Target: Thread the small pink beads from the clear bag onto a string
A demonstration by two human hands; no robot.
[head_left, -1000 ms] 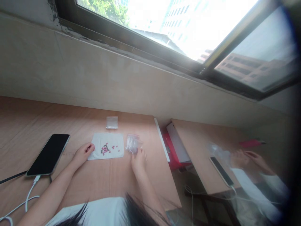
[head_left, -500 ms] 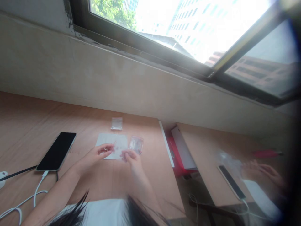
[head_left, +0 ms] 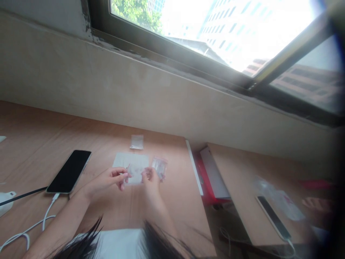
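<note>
Over a white sheet (head_left: 120, 159) on the desk, my left hand (head_left: 118, 177) pinches the left edge of a small clear plastic bag (head_left: 135, 172) with a reddish line along that edge. My right hand (head_left: 150, 175) has its fingers curled in at the bag's right side. What lies between its fingertips is too small to make out. Just right of that hand lies another clear zip bag (head_left: 161, 166) with something greyish inside. Behind the sheet rests a third small clear bag (head_left: 137, 142).
A black phone (head_left: 69, 172) with a white charging cable (head_left: 47, 214) lies to the left. Past a gap with a red folder or box (head_left: 206, 180) stands a second desk (head_left: 237, 180), with a phone (head_left: 272, 217), plastic bags (head_left: 289, 205) and another person's hand (head_left: 318, 204).
The clear bag now shows spread between my hands, its reddish edge at my left fingers. My right fingers have curled in more. The view has shifted slightly; the other person's hand moved right.
</note>
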